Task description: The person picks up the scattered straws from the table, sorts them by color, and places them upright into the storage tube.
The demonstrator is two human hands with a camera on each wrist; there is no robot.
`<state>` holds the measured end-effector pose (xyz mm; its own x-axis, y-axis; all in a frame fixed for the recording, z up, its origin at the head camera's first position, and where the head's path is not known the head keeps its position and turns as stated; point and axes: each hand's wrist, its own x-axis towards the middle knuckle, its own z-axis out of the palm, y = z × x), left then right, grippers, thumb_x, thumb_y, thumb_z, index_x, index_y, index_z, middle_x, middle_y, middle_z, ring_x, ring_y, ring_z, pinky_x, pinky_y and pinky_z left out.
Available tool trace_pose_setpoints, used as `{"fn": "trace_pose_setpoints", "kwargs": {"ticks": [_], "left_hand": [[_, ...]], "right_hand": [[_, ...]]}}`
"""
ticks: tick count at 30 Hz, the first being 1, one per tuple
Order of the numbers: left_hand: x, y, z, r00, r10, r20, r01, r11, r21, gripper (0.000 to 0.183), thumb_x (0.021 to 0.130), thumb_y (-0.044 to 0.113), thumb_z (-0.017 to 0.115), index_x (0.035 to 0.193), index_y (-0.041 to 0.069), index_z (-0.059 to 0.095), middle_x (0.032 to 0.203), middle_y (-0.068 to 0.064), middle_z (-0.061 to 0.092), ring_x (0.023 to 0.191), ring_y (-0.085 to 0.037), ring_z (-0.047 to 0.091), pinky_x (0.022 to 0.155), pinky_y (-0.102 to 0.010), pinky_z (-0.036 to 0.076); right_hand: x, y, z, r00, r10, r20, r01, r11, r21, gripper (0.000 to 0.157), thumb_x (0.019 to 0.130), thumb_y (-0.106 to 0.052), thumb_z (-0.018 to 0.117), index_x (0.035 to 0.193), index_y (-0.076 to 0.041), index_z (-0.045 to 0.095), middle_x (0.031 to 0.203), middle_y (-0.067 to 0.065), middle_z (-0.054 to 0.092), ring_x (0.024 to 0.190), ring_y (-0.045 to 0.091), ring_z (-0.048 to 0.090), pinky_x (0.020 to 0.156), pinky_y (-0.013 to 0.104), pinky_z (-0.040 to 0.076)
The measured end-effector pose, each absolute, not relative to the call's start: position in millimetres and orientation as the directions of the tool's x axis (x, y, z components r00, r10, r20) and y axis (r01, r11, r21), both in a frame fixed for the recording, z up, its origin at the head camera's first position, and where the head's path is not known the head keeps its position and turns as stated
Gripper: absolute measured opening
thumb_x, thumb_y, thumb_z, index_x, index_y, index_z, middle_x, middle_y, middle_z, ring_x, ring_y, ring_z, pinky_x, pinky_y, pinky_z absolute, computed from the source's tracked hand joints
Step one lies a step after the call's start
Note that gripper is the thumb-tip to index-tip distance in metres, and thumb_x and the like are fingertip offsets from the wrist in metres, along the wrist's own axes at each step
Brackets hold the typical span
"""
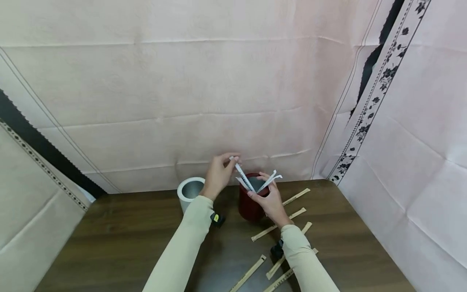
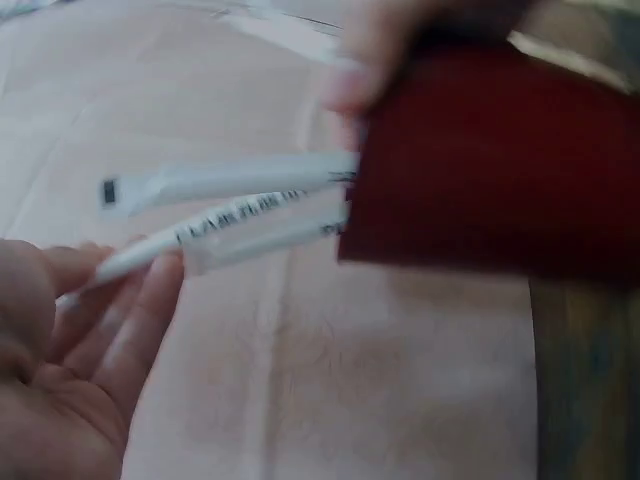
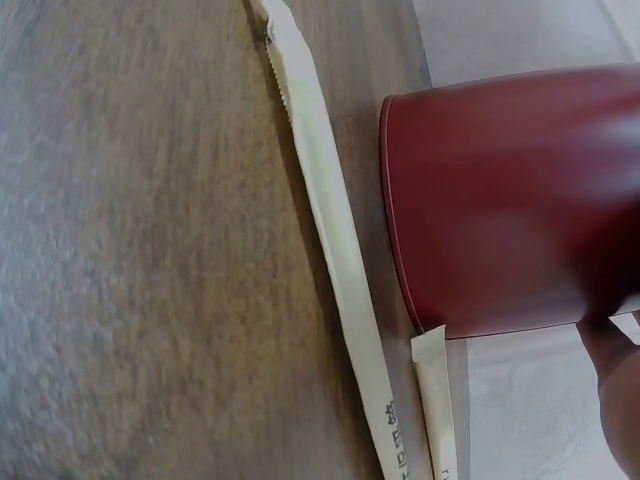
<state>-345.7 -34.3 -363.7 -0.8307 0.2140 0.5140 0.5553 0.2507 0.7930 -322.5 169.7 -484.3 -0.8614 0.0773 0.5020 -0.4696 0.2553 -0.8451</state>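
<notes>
Head view: left hand (image 1: 220, 173) pinches a white stick packet (image 1: 244, 178), dark lettering too blurred to read, lower end in the smooth dark-red cup (image 1: 249, 206) near the bench's (image 1: 138, 233) far edge; right hand (image 1: 270, 201) grips that cup, other white packets (image 1: 268, 181) inside; printed tan packets (image 1: 263, 232), flat with crimped ends, on wood grain

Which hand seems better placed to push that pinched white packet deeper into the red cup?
Probably the left hand: it pinches the white packet, which slants into the red cup. The right hand is holding the cup.
</notes>
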Motion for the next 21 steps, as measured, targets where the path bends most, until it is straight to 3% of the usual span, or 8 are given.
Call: {"fn": "trace_pose_setpoints", "kwargs": {"ticks": [4, 7, 9, 11, 17, 21], "left_hand": [[-338.4, -32.6, -373.1, -0.762, 0.359, 0.538, 0.647, 0.409, 0.643, 0.028, 0.107, 0.017, 0.063, 0.129, 0.005, 0.075, 0.113, -0.011, 0.079, 0.078, -0.018, 0.069, 0.068, -0.032, 0.056], [-339.1, -32.8, -382.1, -0.745, 0.450, 0.492, 0.665, 0.451, 0.595, 0.033, 0.110, 0.023, 0.059, 0.133, 0.005, 0.073, 0.125, -0.010, 0.076, 0.099, -0.016, 0.072, 0.087, -0.035, 0.059], [-337.9, -39.5, -382.4, -0.748, 0.461, 0.477, 0.662, 0.462, 0.590, 0.038, 0.111, 0.030, 0.056, 0.137, 0.006, 0.070, 0.131, -0.009, 0.073, 0.115, -0.019, 0.070, 0.100, -0.039, 0.056], [-333.6, -52.9, -375.7, -0.769, 0.434, 0.470, 0.638, 0.465, 0.614, 0.045, 0.112, 0.038, 0.053, 0.142, 0.007, 0.067, 0.141, -0.009, 0.068, 0.128, -0.023, 0.065, 0.109, -0.044, 0.051], [-323.4, -116.5, -348.4, -0.836, 0.408, 0.366, 0.543, 0.530, 0.651, 0.053, 0.109, 0.051, 0.055, 0.147, 0.015, 0.062, 0.148, -0.008, 0.062, 0.134, -0.033, 0.061, 0.112, -0.053, 0.047], [-325.7, -161.8, -374.3, -0.871, 0.381, 0.311, 0.488, 0.583, 0.649, 0.055, 0.104, 0.051, 0.064, 0.147, 0.017, 0.062, 0.149, -0.007, 0.060, 0.140, -0.036, 0.054, 0.114, -0.058, 0.043]], "right_hand": [[-323.3, 169.0, -483.9, -0.857, 0.087, 0.508, -0.474, 0.252, -0.844, 0.056, 0.086, -0.010, 0.089, 0.135, -0.009, 0.061, 0.159, 0.012, 0.046, 0.145, 0.029, 0.037, 0.116, 0.054, 0.031], [-323.2, 168.4, -484.8, -0.861, 0.090, 0.500, -0.465, 0.258, -0.847, 0.058, 0.085, -0.011, 0.089, 0.136, -0.009, 0.061, 0.158, 0.010, 0.047, 0.144, 0.029, 0.039, 0.115, 0.051, 0.032], [-323.2, 167.6, -485.6, -0.863, 0.082, 0.499, -0.465, 0.258, -0.847, 0.060, 0.085, -0.011, 0.090, 0.137, -0.008, 0.060, 0.159, 0.013, 0.046, 0.145, 0.030, 0.039, 0.115, 0.050, 0.032], [-322.5, 166.7, -485.1, -0.864, 0.074, 0.498, -0.466, 0.257, -0.847, 0.063, 0.085, -0.012, 0.091, 0.139, -0.008, 0.060, 0.159, 0.012, 0.046, 0.145, 0.029, 0.039, 0.116, 0.049, 0.031], [-320.4, 173.9, -480.2, -0.867, 0.073, 0.493, -0.464, 0.240, -0.852, 0.068, 0.084, -0.010, 0.090, 0.145, -0.009, 0.058, 0.161, 0.009, 0.045, 0.146, 0.027, 0.037, 0.116, 0.050, 0.028], [-323.6, 176.4, -481.3, -0.877, 0.049, 0.478, -0.452, 0.250, -0.856, 0.073, 0.086, -0.007, 0.087, 0.150, -0.004, 0.053, 0.164, 0.014, 0.041, 0.148, 0.032, 0.035, 0.117, 0.052, 0.026]]}}
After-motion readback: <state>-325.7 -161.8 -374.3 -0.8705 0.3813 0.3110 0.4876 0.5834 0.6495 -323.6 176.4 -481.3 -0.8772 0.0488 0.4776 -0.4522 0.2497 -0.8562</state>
